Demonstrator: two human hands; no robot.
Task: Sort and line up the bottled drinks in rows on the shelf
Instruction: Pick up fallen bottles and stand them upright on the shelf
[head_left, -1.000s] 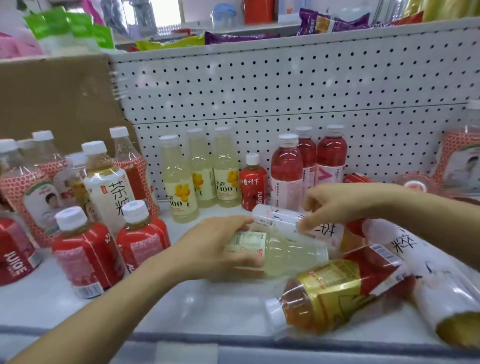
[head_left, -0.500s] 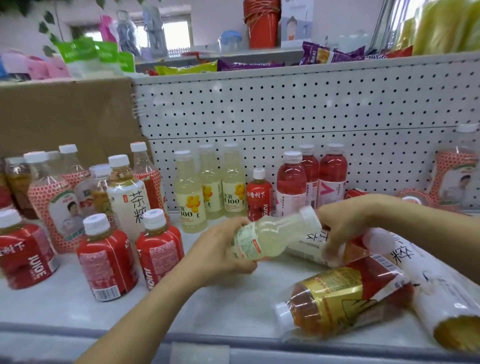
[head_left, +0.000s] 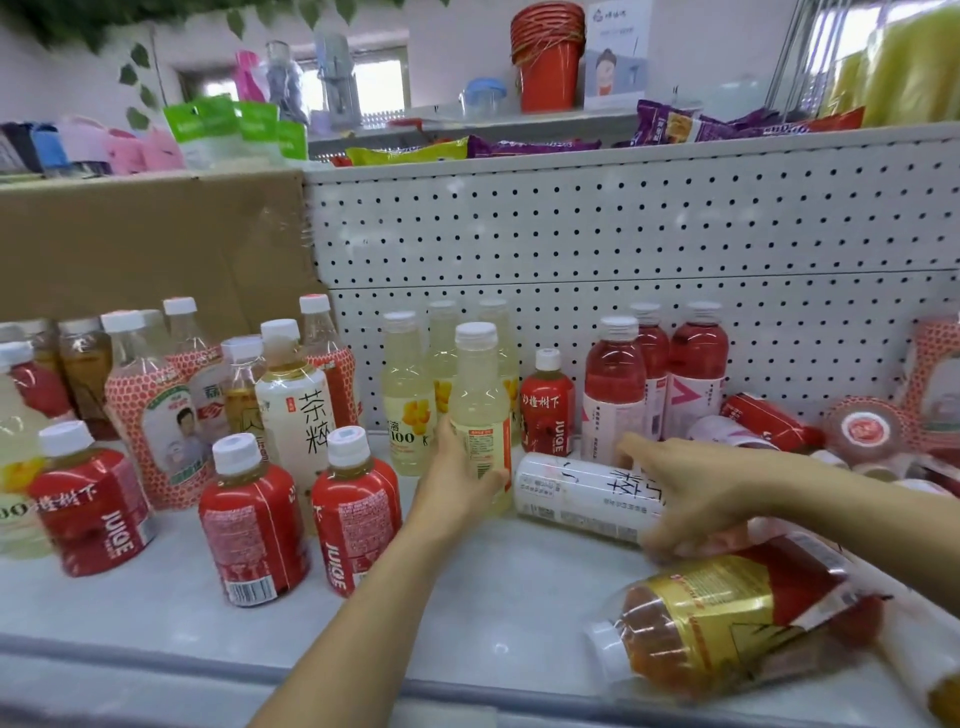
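My left hand (head_left: 460, 480) grips a pale yellow bottle (head_left: 480, 410) and holds it upright on the shelf (head_left: 467, 613), just in front of three matching yellow bottles (head_left: 408, 395) by the pegboard. My right hand (head_left: 691, 493) rests on a white-labelled tea bottle (head_left: 576, 491) that lies on its side, fingers curled over its far end. A gold-and-red tea bottle (head_left: 727, 623) lies in front of it. Pink bottles (head_left: 615, 384) and a small red juice bottle (head_left: 548, 410) stand at the back.
Red juice bottles (head_left: 254, 525) and a tall white tea bottle (head_left: 296, 405) stand on the left, with net-patterned bottles (head_left: 156, 410) behind. More bottles (head_left: 769, 421) lie tumbled at the right. A pegboard (head_left: 623, 234) backs the shelf; cardboard (head_left: 145, 244) stands behind on the left.
My left hand has lifted the yellow bottle from lying flat, turned it upright and set it before the yellow row. My right hand let go of its cap and dropped onto the lying white bottle.
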